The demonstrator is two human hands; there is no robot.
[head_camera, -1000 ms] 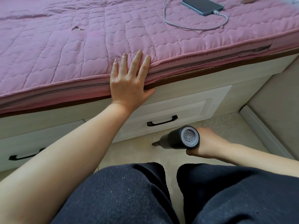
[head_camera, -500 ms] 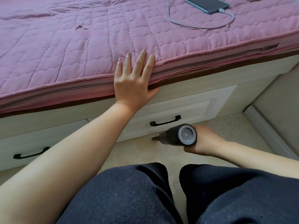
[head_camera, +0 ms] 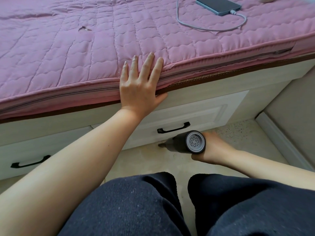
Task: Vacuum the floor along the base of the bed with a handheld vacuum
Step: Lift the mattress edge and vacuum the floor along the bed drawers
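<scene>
From my remote seat I see the left hand (head_camera: 139,89) laid flat on the edge of the pink quilted mattress (head_camera: 68,53), fingers straight and slightly spread, palm draped over the side seam and thumb lying along the lower edge toward three o'clock. It grasps nothing; it only presses on the fabric.

The right hand (head_camera: 214,149) is wrapped round the handle of the handheld vacuum (head_camera: 187,142); most of the fingers sit hidden behind the dark body, so I can tell it holds the tool but not how tightly. The vacuum lies nearly level, its grey vented rear cap facing me and its nozzle pointing toward nine o'clock, with the tip just at the seam where the pale floor (head_camera: 144,160) meets the white drawer front (head_camera: 187,114). The black drawer handle (head_camera: 173,129) sits just above the nozzle, at about twelve o'clock from it.

At one o'clock on the mattress lies a phone (head_camera: 219,5) with a grey cable (head_camera: 204,26) looped beside it. Dark trousered knees (head_camera: 153,206) fill the six o'clock edge.
</scene>
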